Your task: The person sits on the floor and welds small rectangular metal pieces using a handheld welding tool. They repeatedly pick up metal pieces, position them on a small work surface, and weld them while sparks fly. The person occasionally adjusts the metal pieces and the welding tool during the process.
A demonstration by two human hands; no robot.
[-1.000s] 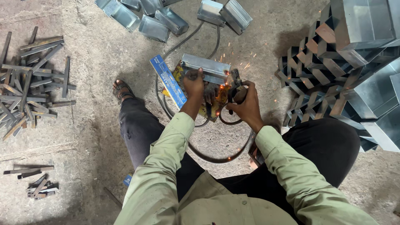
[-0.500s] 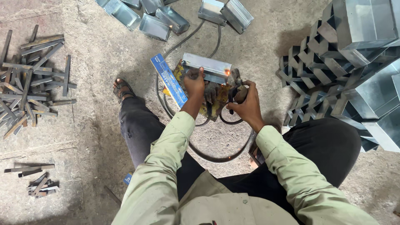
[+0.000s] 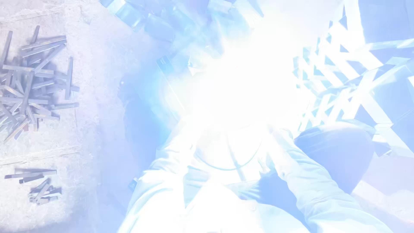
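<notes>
Both hands vanish in a white welding glare [image 3: 254, 82] over the concrete floor [image 3: 95, 129], their grip impossible to tell. Pale sleeves [image 3: 297, 172] reach into it; metal strips [image 3: 34, 86] lie heaped far left.

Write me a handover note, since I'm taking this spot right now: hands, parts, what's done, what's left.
A white glare hides both hands and the piece in front of the person; only the sleeves reaching into it show. Whether either hand grips anything cannot be told. A pile of metal strips lies on the floor far left, a smaller heap below it. Stacked metal boxes stand right. Progress cannot be judged.
</notes>
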